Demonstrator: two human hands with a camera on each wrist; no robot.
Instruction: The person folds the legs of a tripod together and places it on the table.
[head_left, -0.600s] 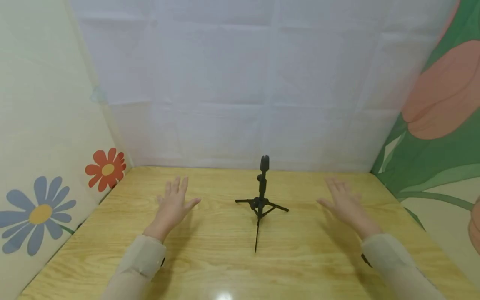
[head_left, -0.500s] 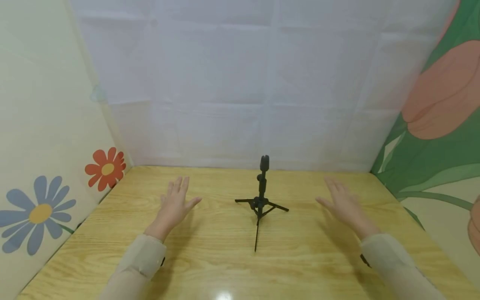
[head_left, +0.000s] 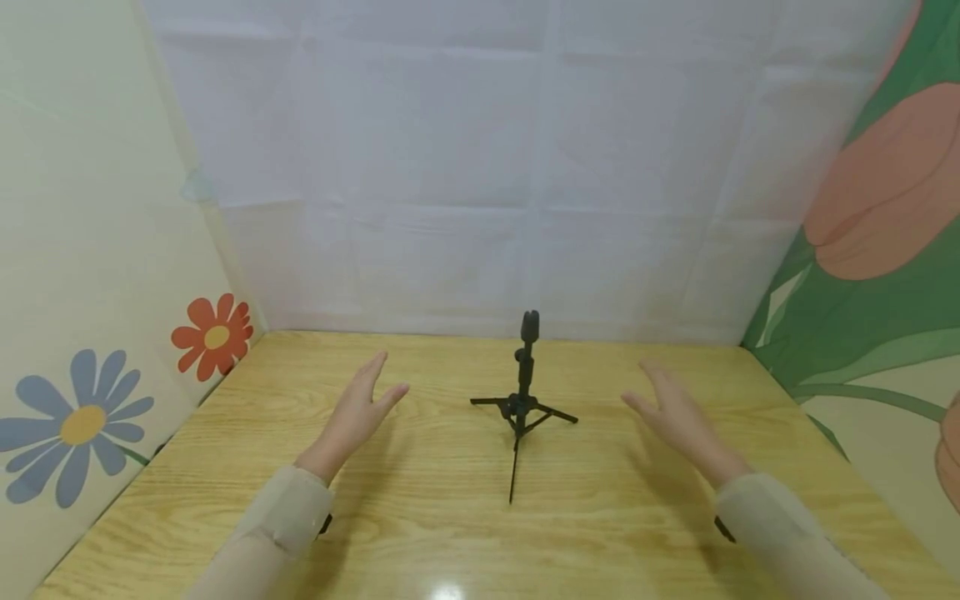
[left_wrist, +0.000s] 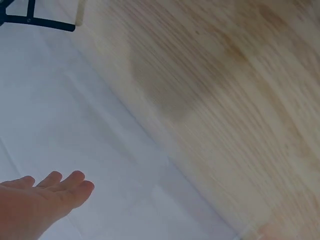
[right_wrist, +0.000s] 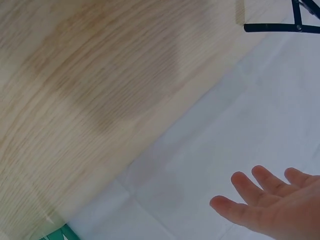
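Observation:
A small black tripod stand (head_left: 525, 379) stands upright on the wooden table, its legs spread and a clip-like head on top. To its left, my left hand (head_left: 348, 425) hovers over the table with fingers extended and thumb apart, holding nothing. My right hand (head_left: 678, 421) mirrors it on the other side, also empty and apart from the stand. In the left wrist view, the fingers (left_wrist: 75, 192) are straight, and one leg of the tripod (left_wrist: 45, 22) shows at the top corner. The right wrist view has the spread right hand (right_wrist: 280, 205) and another tripod leg (right_wrist: 270, 27).
The wood-grain table (head_left: 450, 533) meets a creased white cloth backdrop (head_left: 420, 167) at its far edge. A flower-printed panel (head_left: 82, 250) borders the left side. On the right is a panel with green leaves and pink tulips (head_left: 885, 200).
Both hands have moved slightly inward toward the tripod and turned, so the palms face each other more. The tripod has stayed in place.

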